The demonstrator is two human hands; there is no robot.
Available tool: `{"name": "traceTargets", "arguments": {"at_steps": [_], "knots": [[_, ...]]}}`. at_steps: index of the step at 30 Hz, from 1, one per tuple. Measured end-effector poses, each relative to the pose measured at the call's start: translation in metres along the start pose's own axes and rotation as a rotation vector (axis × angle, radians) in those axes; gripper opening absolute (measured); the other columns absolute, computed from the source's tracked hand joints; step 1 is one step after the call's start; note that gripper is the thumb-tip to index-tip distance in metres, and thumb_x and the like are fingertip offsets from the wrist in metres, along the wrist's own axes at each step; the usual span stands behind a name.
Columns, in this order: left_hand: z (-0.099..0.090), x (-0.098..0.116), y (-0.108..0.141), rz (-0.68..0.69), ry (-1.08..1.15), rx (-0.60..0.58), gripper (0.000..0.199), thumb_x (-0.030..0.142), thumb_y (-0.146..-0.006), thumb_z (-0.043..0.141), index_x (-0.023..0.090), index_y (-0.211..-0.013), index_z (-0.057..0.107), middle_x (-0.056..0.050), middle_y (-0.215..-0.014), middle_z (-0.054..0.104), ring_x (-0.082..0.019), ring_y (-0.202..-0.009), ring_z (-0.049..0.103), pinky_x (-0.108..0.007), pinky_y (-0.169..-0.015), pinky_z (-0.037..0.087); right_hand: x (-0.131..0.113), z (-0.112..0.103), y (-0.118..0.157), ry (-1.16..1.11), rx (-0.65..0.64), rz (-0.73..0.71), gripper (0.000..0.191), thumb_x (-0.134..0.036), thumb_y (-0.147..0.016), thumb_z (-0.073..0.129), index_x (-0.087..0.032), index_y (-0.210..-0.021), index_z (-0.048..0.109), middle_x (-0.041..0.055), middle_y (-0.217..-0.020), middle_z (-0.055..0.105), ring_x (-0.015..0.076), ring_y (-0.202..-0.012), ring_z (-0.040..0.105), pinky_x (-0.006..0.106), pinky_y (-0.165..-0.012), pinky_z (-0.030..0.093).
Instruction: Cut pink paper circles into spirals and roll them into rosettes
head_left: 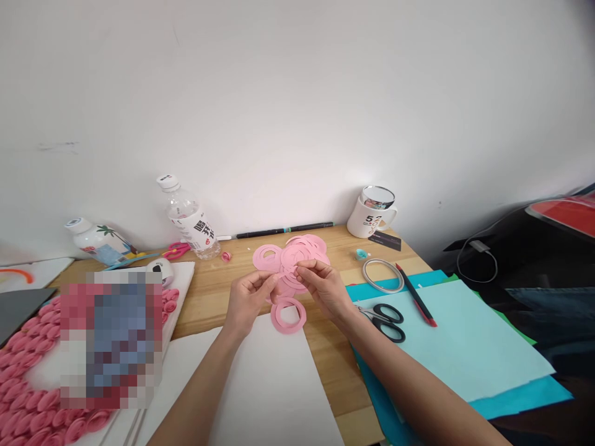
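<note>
Both hands are raised near the middle, over the front of a pile of pink paper spirals (304, 248). My left hand (251, 297) pinches one end of a pink paper strip (285, 305) that hangs in loose rings below the fingers. My right hand (323, 285) has thumb and forefinger pressed together at the strip's other end, close to the left fingertips. The exact end between the right fingers is too small to make out. White paper (269, 384) lies under the wrists.
Black-handled scissors (390, 322), a black-red pen (416, 294) and a tape ring (383, 275) lie right, by blue sheets (465, 347). A mug (369, 214) and bottle (193, 223) stand behind. Pink paper roses (28, 371) cover a board at left.
</note>
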State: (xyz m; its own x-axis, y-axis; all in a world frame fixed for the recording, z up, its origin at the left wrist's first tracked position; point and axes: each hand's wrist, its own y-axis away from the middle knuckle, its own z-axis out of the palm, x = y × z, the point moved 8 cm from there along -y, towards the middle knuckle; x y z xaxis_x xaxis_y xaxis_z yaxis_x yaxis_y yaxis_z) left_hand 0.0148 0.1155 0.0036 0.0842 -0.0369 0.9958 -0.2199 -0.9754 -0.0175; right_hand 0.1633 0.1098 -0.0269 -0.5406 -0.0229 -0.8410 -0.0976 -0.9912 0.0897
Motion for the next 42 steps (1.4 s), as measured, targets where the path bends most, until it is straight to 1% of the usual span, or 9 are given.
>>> {"name": "traceTargets", "arguments": {"at_steps": [5,9,12,15,17,24,28,36,42], "knots": [[-0.003,0.008,0.005,0.079,-0.020,0.049,0.019,0.033,-0.072,0.062,0.014,-0.074,0.065,0.001,-0.055,0.058,-0.010,-0.048,0.051,-0.023,-0.053,0.047,0.002,-0.006,-0.002,0.014,0.020,-0.022,0.018,-0.026,-0.057,0.077,-0.018,-0.069,0.067,0.0028,-0.074,0.070,0.0097,-0.058,0.059,0.025,-0.061,0.051],[-0.015,0.013,0.007,0.132,-0.013,0.148,0.022,0.036,-0.071,0.063,0.015,-0.078,0.065,0.004,-0.050,0.055,-0.006,-0.037,0.044,-0.020,-0.038,0.038,0.006,-0.009,-0.002,-0.038,0.053,0.008,0.021,-0.023,-0.054,0.079,-0.018,-0.069,0.066,0.0028,-0.074,0.071,0.0105,-0.059,0.062,0.024,-0.060,0.052],[-0.007,0.009,0.004,0.058,0.042,-0.009,0.036,0.039,-0.073,0.061,0.014,-0.100,0.060,0.003,-0.054,0.059,-0.007,-0.034,0.046,-0.020,-0.036,0.036,0.009,-0.008,-0.001,-0.049,0.051,0.023,0.021,-0.022,-0.053,0.080,-0.018,-0.068,0.066,0.0008,-0.071,0.070,0.0101,-0.059,0.062,0.024,-0.062,0.053],[0.011,0.004,0.005,-0.050,0.052,-0.231,0.058,0.040,-0.073,0.061,0.013,-0.121,0.046,-0.002,-0.061,0.064,-0.013,-0.047,0.059,-0.022,-0.045,0.042,0.013,-0.005,0.001,-0.041,0.023,0.036,0.021,-0.023,-0.053,0.080,-0.018,-0.067,0.066,-0.0018,-0.063,0.068,0.0094,-0.058,0.062,0.023,-0.062,0.052],[0.017,0.000,0.008,-0.107,0.010,-0.281,0.063,0.039,-0.070,0.065,0.014,-0.123,0.043,-0.003,-0.066,0.065,-0.016,-0.057,0.063,-0.022,-0.048,0.043,0.015,-0.002,0.003,-0.022,-0.001,0.042,0.019,-0.023,-0.054,0.079,-0.017,-0.067,0.066,-0.0021,-0.061,0.067,0.0096,-0.058,0.062,0.023,-0.062,0.052],[0.016,-0.002,0.006,-0.098,-0.069,-0.197,0.028,0.040,-0.076,0.057,0.015,-0.088,0.062,0.001,-0.056,0.060,-0.010,-0.043,0.052,-0.023,-0.047,0.042,0.015,0.005,0.007,0.053,-0.053,-0.001,0.016,-0.022,-0.056,0.079,-0.016,-0.064,0.066,-0.0009,-0.060,0.067,0.0091,-0.054,0.059,0.022,-0.057,0.049],[0.013,0.000,0.005,-0.060,-0.125,-0.179,0.036,0.043,-0.081,0.050,0.015,-0.059,0.058,0.005,-0.037,0.044,-0.007,-0.036,0.041,-0.020,-0.042,0.036,0.013,0.004,0.007,0.068,-0.032,-0.014,0.014,-0.024,-0.057,0.078,-0.016,-0.063,0.068,-0.0010,-0.058,0.067,0.0088,-0.053,0.059,0.022,-0.057,0.050],[0.008,0.003,0.004,-0.083,-0.095,-0.109,0.035,0.040,-0.078,0.054,0.014,-0.054,0.055,0.004,-0.039,0.046,-0.005,-0.035,0.037,-0.018,-0.039,0.034,0.018,0.001,0.001,0.082,-0.081,0.030,0.020,-0.029,-0.059,0.077,-0.018,-0.075,0.071,0.0039,-0.080,0.072,0.0147,-0.070,0.066,0.031,-0.077,0.051],[0.009,0.004,0.005,-0.089,-0.086,-0.117,0.032,0.038,-0.077,0.055,0.014,-0.056,0.055,0.003,-0.044,0.051,-0.005,-0.036,0.037,-0.017,-0.038,0.032,0.019,-0.002,-0.001,0.034,-0.087,0.053,0.023,-0.024,-0.057,0.079,-0.019,-0.077,0.071,0.0028,-0.080,0.073,0.0132,-0.066,0.067,0.028,-0.072,0.052]]}}
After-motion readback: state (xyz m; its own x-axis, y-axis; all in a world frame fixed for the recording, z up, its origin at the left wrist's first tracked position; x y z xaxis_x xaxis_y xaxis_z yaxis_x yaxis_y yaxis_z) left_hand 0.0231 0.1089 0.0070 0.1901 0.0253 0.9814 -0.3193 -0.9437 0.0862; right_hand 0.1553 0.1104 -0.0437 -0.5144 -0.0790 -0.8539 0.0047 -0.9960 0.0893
